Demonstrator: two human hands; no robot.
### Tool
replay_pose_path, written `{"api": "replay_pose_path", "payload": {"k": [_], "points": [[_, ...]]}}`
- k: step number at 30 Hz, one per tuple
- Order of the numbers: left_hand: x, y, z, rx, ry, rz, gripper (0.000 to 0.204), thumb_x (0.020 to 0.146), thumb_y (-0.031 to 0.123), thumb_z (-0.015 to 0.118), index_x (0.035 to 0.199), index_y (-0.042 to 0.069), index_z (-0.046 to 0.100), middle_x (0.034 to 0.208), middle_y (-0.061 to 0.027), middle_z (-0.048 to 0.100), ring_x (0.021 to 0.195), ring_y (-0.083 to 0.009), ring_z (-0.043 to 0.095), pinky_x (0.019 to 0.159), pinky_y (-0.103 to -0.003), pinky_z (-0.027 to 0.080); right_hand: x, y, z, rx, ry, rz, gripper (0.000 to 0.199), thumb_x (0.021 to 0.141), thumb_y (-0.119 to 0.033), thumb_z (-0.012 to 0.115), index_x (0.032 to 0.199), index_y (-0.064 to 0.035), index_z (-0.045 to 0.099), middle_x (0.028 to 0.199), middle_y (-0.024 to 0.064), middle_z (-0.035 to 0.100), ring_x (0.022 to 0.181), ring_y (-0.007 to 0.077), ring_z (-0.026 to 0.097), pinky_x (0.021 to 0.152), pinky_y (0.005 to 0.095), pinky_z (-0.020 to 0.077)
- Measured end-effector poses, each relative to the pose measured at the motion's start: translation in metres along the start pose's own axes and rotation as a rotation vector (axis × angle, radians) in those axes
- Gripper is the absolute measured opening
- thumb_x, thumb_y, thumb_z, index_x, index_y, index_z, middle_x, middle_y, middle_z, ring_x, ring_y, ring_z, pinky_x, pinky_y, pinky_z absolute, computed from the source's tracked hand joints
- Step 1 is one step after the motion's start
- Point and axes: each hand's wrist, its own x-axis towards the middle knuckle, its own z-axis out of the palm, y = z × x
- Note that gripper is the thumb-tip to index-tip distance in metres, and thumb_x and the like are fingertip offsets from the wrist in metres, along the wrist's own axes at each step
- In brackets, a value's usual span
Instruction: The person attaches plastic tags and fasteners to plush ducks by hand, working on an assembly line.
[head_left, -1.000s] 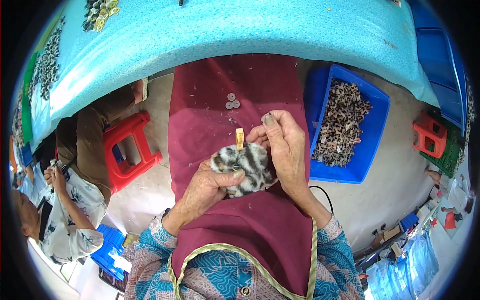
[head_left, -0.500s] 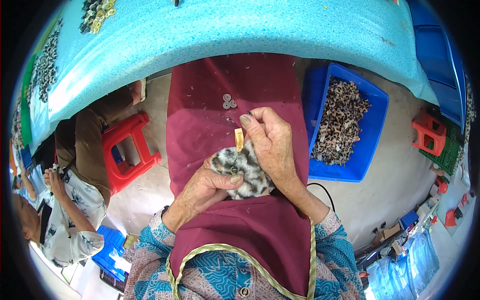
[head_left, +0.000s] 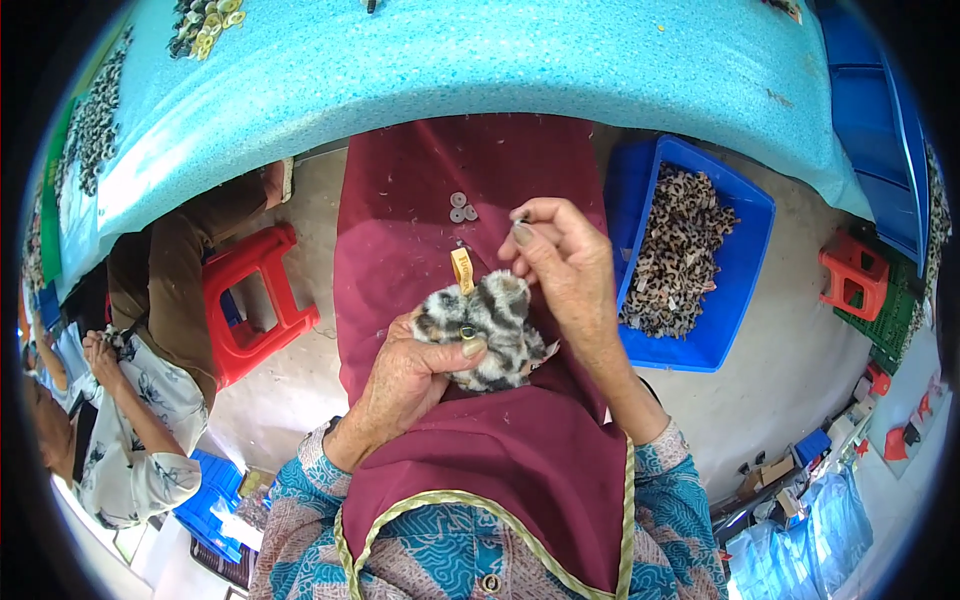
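My left hand (head_left: 405, 365) is closed around a small spotted plush piece (head_left: 500, 325) in black, white and grey fur, its thumb pressed on the front. Just above that thumb shows a small shiny round eye (head_left: 467, 332). A yellow fabric label (head_left: 462, 268) sticks up from the top of the plush. My right hand (head_left: 570, 265) is raised beside the plush, apart from it, with thumb and forefinger pinching a small dark piece (head_left: 521, 217) too small to make out. Several grey washers (head_left: 462, 208) lie on the maroon apron (head_left: 400, 200) over my lap.
Beyond my lap stands a table with a bright blue cover (head_left: 500, 70). A blue bin (head_left: 735, 290) full of spotted fur pieces stands at the right. Red stools (head_left: 265, 305) (head_left: 855, 272) are on both sides. A co-worker (head_left: 140, 420) sits at the left.
My right hand has moved off the plush, up and to the right, pinching the small dark piece. The plush has shifted slightly in my left hand and shows more of its front.
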Motion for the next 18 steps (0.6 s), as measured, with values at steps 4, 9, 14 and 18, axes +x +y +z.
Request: {"api": "replay_pose_path", "payload": {"k": [4,9,14,18], "points": [[0.000,-0.002,0.001,0.021,0.033,0.046,0.036,0.077,-0.008,0.061,0.113,-0.004,0.055,0.101,-0.0128,0.065,0.091,-0.0211,0.064,0.085,-0.033,0.052,-0.001,-0.005,-0.032,0.091,-0.047,-0.005,0.020,0.080,0.000,0.063,0.099,-0.0017,0.056,0.080,0.0072,0.064,0.066,0.0085,0.057,0.058,0.0196,0.0454],[0.004,-0.004,0.002,0.083,0.108,0.130,0.033,0.077,-0.009,0.060,0.110,-0.003,0.057,0.097,-0.0104,0.066,0.086,-0.0176,0.065,0.080,-0.030,0.053,-0.015,-0.010,-0.048,0.282,-0.150,-0.022,0.026,0.075,-0.001,0.069,0.097,-0.0010,0.056,0.080,0.0104,0.062,0.065,0.0129,0.057,0.058,0.0221,0.0462],[0.013,-0.001,-0.001,0.140,0.157,0.169,0.031,0.078,-0.005,0.061,0.109,-0.002,0.058,0.093,-0.0090,0.066,0.081,-0.0157,0.064,0.076,-0.028,0.053,-0.029,-0.016,-0.041,0.372,-0.238,0.151,0.037,0.075,-0.011,0.073,0.105,0.0006,0.054,0.085,0.0118,0.062,0.069,0.0143,0.058,0.061,0.0247,0.0477],[0.015,-0.002,-0.003,0.168,0.173,0.175,0.030,0.079,-0.002,0.062,0.108,-0.002,0.058,0.091,-0.0081,0.066,0.079,-0.0153,0.064,0.075,-0.028,0.053,-0.033,-0.016,-0.033,0.387,-0.214,0.158,0.030,0.080,-0.012,0.068,0.103,0.0001,0.055,0.088,0.0114,0.062,0.071,0.0138,0.059,0.064,0.0241,0.0482]]}}
